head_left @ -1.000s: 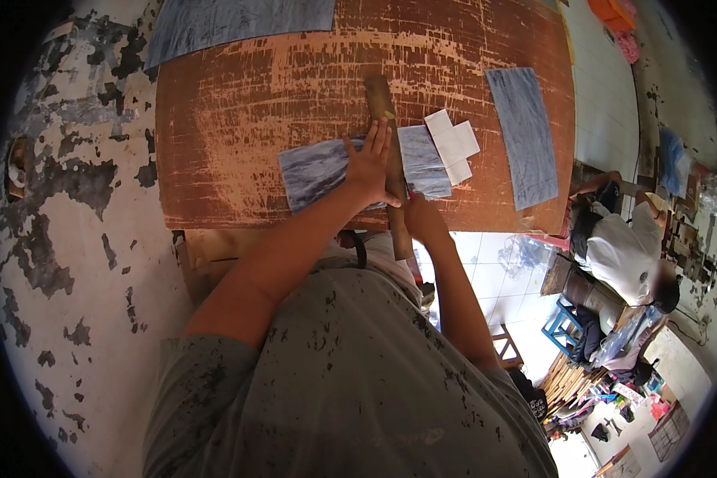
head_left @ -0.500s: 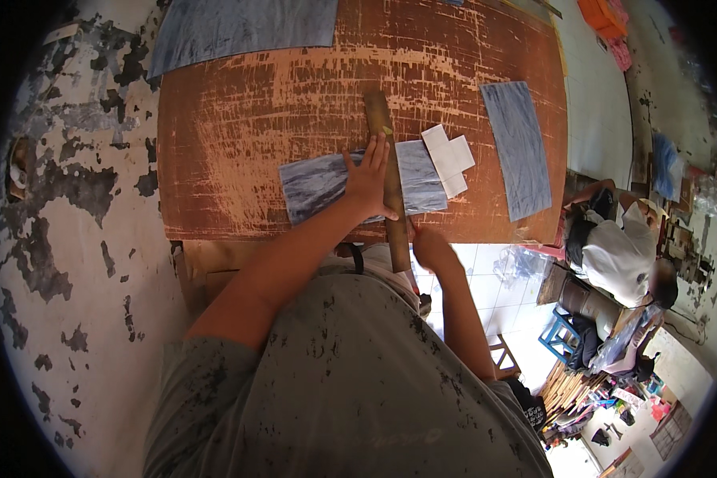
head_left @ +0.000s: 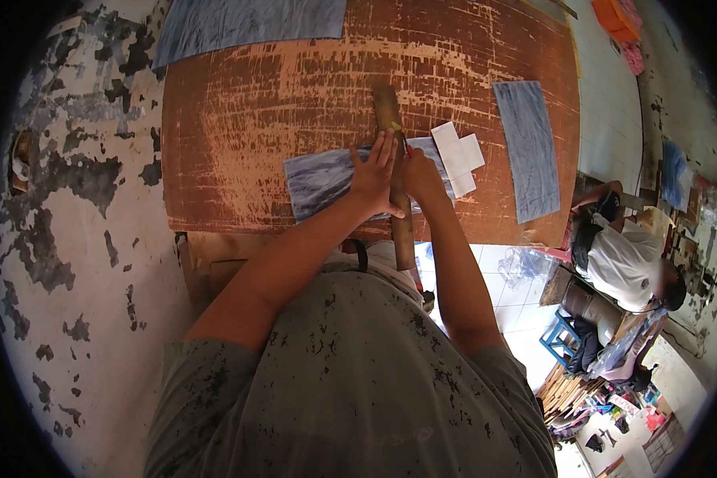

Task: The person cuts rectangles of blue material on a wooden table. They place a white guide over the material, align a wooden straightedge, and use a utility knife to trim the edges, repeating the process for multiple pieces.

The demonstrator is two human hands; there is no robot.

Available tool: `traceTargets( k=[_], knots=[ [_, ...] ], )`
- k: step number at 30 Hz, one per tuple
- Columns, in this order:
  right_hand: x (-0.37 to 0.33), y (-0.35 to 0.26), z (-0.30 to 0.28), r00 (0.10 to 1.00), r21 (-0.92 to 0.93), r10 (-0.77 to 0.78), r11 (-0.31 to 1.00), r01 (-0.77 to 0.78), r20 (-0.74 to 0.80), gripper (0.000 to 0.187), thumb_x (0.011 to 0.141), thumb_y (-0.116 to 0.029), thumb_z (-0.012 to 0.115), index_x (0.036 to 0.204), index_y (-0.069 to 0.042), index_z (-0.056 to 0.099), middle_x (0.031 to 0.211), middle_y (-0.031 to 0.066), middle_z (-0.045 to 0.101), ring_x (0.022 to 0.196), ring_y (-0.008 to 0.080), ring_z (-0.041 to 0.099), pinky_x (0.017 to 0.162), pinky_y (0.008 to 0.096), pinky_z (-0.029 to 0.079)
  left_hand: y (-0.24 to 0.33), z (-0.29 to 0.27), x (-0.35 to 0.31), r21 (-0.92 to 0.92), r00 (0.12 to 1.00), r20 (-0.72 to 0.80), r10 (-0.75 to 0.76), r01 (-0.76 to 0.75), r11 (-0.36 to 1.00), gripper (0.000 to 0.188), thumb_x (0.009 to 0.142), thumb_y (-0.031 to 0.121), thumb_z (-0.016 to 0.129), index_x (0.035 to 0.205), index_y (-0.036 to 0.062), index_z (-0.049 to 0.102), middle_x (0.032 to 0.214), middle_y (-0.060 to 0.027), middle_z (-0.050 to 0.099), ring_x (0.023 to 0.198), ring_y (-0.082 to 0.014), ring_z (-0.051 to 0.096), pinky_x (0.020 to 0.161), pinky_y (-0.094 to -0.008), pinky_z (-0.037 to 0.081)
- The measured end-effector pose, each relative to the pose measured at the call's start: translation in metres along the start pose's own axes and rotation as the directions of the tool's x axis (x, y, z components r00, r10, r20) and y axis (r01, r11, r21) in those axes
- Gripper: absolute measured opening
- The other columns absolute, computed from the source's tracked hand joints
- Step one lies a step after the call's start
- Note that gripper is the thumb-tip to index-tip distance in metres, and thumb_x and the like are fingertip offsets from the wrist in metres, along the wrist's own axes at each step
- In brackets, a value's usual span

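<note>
A grey-blue marbled sheet (head_left: 320, 183) lies on the scratched brown tabletop (head_left: 239, 119). Across it, pointing away from me, rests a long worn straightedge (head_left: 403, 239). My left hand (head_left: 370, 183) is flat, fingers spread, pressing the sheet and the straightedge's left edge. On the straightedge's right side, my right hand (head_left: 424, 177) is closed round a small red cutter knife (head_left: 408, 149), near the sheet's far edge; most of the knife is hidden by the fingers. White paper pieces (head_left: 459, 159) overlap the sheet's right end.
Another grey-blue sheet (head_left: 527, 151) lies at the table's right, and a larger one (head_left: 251, 28) at its far left. A peeling wall (head_left: 80, 239) borders the left. Beyond the table at right sits another person (head_left: 625, 259), beside a blue stool (head_left: 562, 338).
My right hand has moved away from my body, from the table's near edge up along the straightedge to the sheet's far edge. My left hand stays pressed in place.
</note>
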State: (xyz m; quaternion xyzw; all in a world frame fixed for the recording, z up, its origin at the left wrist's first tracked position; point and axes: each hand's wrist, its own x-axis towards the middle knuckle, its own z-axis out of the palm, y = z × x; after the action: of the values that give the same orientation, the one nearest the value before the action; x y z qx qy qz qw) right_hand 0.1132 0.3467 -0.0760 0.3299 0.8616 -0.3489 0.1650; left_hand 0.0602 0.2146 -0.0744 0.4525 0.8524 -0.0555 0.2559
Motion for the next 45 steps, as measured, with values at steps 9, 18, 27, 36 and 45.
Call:
traceTargets(
  k=[9,18,27,36,45],
  knots=[
    [-0.033,0.021,0.000,0.947,-0.360,-0.218,0.886,0.293,0.234,0.041,0.103,-0.027,0.058,0.118,0.010,0.065,0.117,0.0404,0.067,0.105,0.0543,0.071,0.085,0.0570,0.061,-0.001,-0.003,0.003,0.010,0.999,0.042,-0.014,0.014,1.000,0.171,0.051,0.090,0.084,0.172,-0.0023,0.006,0.181,-0.0196,-0.010,0.168,-0.0326,-0.005,0.118,-0.0853,0.016],
    [-0.112,0.081,0.038,0.982,-0.145,0.018,0.989,0.009,0.185,0.043,0.109,-0.027,0.048,0.122,0.012,0.061,0.106,0.0398,0.071,0.104,0.0550,0.071,0.086,0.0616,0.057,0.001,-0.003,-0.001,-0.008,1.000,0.015,-0.003,0.003,1.000,0.175,0.049,0.090,0.085,0.171,-0.0030,0.002,0.181,-0.0191,-0.008,0.168,-0.0330,-0.002,0.119,-0.0849,0.015],
    [-0.108,0.053,-0.015,0.961,-0.130,0.029,0.991,0.008,0.277,0.041,0.109,-0.027,0.047,0.120,0.009,0.065,0.099,0.0379,0.072,0.099,0.0568,0.070,0.087,0.0625,0.056,0.002,-0.007,-0.003,0.022,0.998,0.054,-0.010,0.008,1.000,0.170,0.053,0.091,0.083,0.172,-0.0013,0.004,0.181,-0.0195,-0.011,0.168,-0.0328,-0.005,0.119,-0.0847,0.017],
    [-0.025,-0.013,-0.018,0.975,-0.136,-0.220,0.967,0.214,-0.028,0.040,0.109,-0.029,0.049,0.111,0.009,0.060,0.099,0.0410,0.070,0.096,0.0583,0.070,0.084,0.0643,0.055,-0.001,0.003,0.002,-0.012,1.000,0.004,0.009,-0.009,1.000,0.172,0.050,0.090,0.085,0.171,-0.0040,0.006,0.180,-0.0221,-0.009,0.168,-0.0347,-0.003,0.116,-0.0867,0.016],
    [-0.012,-0.005,-0.009,0.997,-0.130,-0.064,0.989,0.069,0.039,0.040,0.104,-0.024,0.057,0.121,0.012,0.062,0.109,0.0391,0.071,0.103,0.0537,0.072,0.086,0.0588,0.059,0.000,0.004,0.002,-0.021,1.000,-0.005,0.016,-0.016,1.000,0.172,0.050,0.089,0.085,0.171,-0.0041,0.006,0.180,-0.0216,-0.011,0.168,-0.0350,-0.004,0.116,-0.0869,0.017]
  ],
)
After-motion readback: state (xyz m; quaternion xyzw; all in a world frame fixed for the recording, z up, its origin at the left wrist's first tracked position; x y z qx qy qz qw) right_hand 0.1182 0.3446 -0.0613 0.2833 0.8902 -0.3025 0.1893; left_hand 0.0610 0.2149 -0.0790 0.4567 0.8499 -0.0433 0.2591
